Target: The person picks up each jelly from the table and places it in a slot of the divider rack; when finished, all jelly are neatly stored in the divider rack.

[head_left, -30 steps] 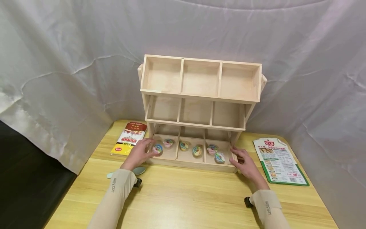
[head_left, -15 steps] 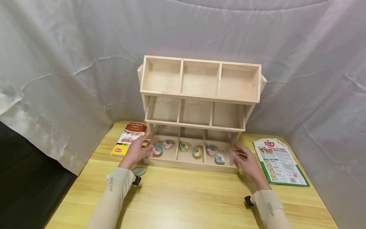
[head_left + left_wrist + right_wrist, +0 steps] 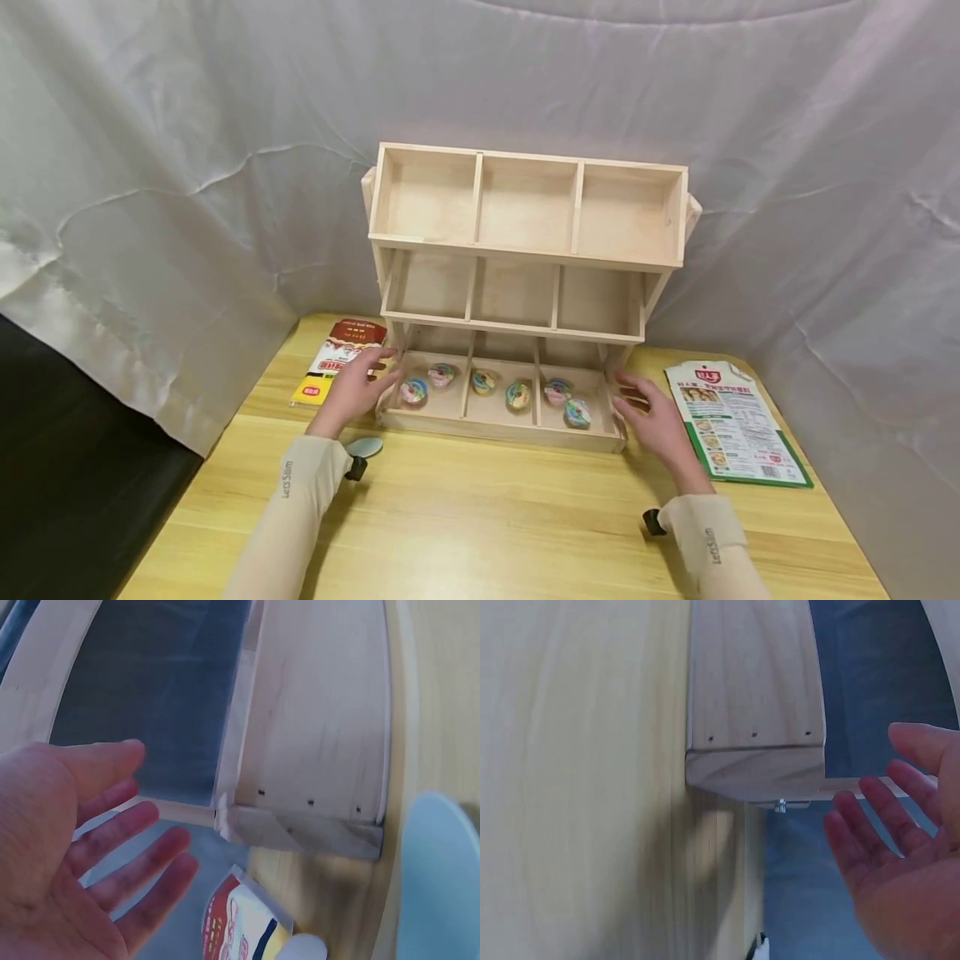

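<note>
A wooden three-tier shelf (image 3: 525, 250) stands at the back of the table. Its bottom tray (image 3: 502, 432) holds several small lidded cups, two per compartment, among them one with a pink and blue lid (image 3: 413, 392) at the left and another cup (image 3: 577, 413) at the right. My left hand (image 3: 351, 393) is beside the tray's left end, fingers loosely spread and holding nothing; the left wrist view shows this hand (image 3: 97, 847) apart from the wood. Just off the right end, my right hand (image 3: 658, 421) also holds nothing, its fingers (image 3: 881, 817) relaxed.
A red, white and yellow packet (image 3: 337, 358) lies left of the shelf, partly behind my left hand. Nearer the front is a pale blue-green spoon (image 3: 365, 447). A white and green packet (image 3: 738, 423) lies at the right. Grey cloth (image 3: 187, 167) hangs behind the table.
Both hands have drawn outward from the tray's ends, the left hand leaving the leftmost cup's side. Shelf and cups stay in place.
</note>
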`<state>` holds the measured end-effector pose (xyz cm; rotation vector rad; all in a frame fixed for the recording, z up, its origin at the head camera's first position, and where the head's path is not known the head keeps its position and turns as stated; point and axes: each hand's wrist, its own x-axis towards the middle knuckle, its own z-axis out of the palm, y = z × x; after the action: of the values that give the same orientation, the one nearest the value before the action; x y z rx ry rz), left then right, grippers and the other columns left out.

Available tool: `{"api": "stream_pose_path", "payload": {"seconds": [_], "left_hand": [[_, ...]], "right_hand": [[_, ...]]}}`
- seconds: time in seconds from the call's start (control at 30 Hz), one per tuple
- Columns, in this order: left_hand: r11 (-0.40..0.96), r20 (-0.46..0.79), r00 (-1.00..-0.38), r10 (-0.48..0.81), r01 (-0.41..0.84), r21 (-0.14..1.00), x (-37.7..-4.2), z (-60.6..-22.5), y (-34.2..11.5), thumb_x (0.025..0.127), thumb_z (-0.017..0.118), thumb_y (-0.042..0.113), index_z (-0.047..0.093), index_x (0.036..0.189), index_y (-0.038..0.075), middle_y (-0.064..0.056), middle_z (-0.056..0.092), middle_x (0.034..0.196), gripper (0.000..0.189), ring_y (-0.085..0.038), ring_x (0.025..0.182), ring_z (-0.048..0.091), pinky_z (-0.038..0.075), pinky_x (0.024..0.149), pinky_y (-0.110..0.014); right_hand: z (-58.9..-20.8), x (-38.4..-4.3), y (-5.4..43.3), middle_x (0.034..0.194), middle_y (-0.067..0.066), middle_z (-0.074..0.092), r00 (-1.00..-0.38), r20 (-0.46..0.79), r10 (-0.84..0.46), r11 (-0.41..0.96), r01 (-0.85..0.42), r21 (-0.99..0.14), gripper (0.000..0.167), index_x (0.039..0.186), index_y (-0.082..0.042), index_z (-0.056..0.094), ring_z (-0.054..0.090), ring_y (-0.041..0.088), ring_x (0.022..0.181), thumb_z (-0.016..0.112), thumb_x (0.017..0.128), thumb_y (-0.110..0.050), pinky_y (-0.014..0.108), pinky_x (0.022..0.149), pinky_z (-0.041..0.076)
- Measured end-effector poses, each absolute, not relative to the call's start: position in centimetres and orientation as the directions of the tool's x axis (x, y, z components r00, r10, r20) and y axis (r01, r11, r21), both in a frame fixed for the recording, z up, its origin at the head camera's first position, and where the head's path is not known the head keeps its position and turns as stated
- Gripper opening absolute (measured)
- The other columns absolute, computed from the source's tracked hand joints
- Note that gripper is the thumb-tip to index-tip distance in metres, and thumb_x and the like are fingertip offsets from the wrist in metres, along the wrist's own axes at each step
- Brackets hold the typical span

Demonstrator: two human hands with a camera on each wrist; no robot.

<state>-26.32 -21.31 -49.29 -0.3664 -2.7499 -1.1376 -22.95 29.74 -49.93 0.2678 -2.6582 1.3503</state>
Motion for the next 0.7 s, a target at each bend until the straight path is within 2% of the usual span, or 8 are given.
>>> {"api": "stream_pose_path", "payload": {"seconds": [0.17,0.3,0.4,0.47,0.57,0.7], "left_hand": [[0.786,0.28,-0.943,0.177,0.307,0.537,-26.1,-48.1,-22.2,0.102,0.067,0.032,0.05,0.152,0.01,-0.02,0.05,0.155,0.058,-0.044,0.142,0.046,0.039,0.114,-0.066],[0.857,0.369,-0.907,0.204,0.348,0.381,-26.0,-46.4,-23.3,0.1,0.067,0.039,0.048,0.154,0.012,-0.015,0.045,0.161,0.063,-0.042,0.147,0.041,0.033,0.118,-0.066],[0.902,0.443,-0.868,0.224,0.357,0.244,-25.7,-45.4,-24.1,0.098,0.067,0.044,0.046,0.156,0.018,-0.009,0.04,0.165,0.067,-0.037,0.151,0.037,0.026,0.123,-0.061],[0.924,0.486,-0.84,0.242,0.352,0.149,-25.5,-45.0,-24.6,0.096,0.066,0.048,0.043,0.159,0.023,-0.006,0.037,0.168,0.071,-0.034,0.153,0.032,0.02,0.126,-0.06],[0.942,0.521,-0.807,0.279,0.336,0.016,-25.2,-44.7,-25.3,0.093,0.063,0.057,0.036,0.162,0.029,-0.002,0.031,0.17,0.079,-0.031,0.158,0.024,0.01,0.129,-0.059],[0.944,0.52,-0.793,0.318,0.315,-0.098,-24.8,-45.2,-26.2,0.092,0.054,0.068,0.03,0.164,0.031,0.001,0.024,0.173,0.084,-0.03,0.161,0.017,0.001,0.13,-0.058]], "right_hand": [[-49.3,-22.5,31.1,0.142,0.028,0.054,-0.942,0.319,-0.109,0.66,-0.308,-0.685,0.052,0.149,0.002,0.05,0.054,0.048,0.128,0.066,0.101,-0.011,0.065,0.107,0.044],[-47.4,-22.0,32.6,0.136,0.029,0.056,-0.893,0.442,-0.09,0.765,-0.346,-0.543,0.054,0.148,-0.002,0.052,0.053,0.049,0.122,0.07,0.098,-0.011,0.069,0.097,0.044],[-46.3,-21.6,33.7,0.141,0.027,0.055,-0.839,0.538,-0.085,0.824,-0.363,-0.435,0.056,0.15,-0.007,0.053,0.05,0.05,0.125,0.07,0.099,-0.019,0.07,0.097,0.041],[-45.7,-21.5,34.5,0.149,0.024,0.052,-0.79,0.604,-0.103,0.861,-0.375,-0.343,0.057,0.153,-0.012,0.051,0.046,0.05,0.132,0.065,0.102,-0.034,0.069,0.1,0.039],[-45.4,-21.4,35.4,0.159,0.016,0.045,-0.694,0.699,-0.172,0.905,-0.392,-0.166,0.065,0.155,-0.017,0.049,0.04,0.044,0.143,0.052,0.104,-0.058,0.064,0.116,0.032],[-45.6,-21.8,36.1,0.167,0.006,0.036,-0.587,0.755,-0.294,0.917,-0.396,0.05,0.075,0.155,-0.022,0.049,0.028,0.031,0.156,0.038,0.101,-0.072,0.057,0.13,0.014]]}}
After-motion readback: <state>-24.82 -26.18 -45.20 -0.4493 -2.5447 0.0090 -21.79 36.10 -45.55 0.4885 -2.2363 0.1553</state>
